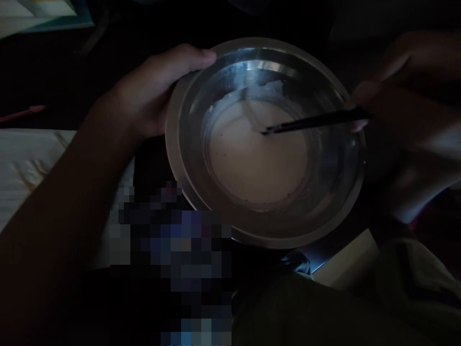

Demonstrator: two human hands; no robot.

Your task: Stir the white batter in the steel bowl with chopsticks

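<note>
A wide, shiny metal bowl is in the middle of the view, tilted a little, with a pale, milky liquid in its bottom. Whitish residue clings to the inner wall above the liquid. At the upper left of the bowl, my left hand grips the rim, its thumb lying on top. A pair of dark chopsticks is pinched in my right hand, which is beyond the bowl's right edge and partly lost in shadow. The chopstick tips are at the liquid's surface, near its middle.
White sheets with brownish marks lie at the left, below a reddish pencil-like stick. Papers with a teal edge are at the top left. A pale flat piece and dark cloth are below the bowl. A pixelated patch covers the lower middle.
</note>
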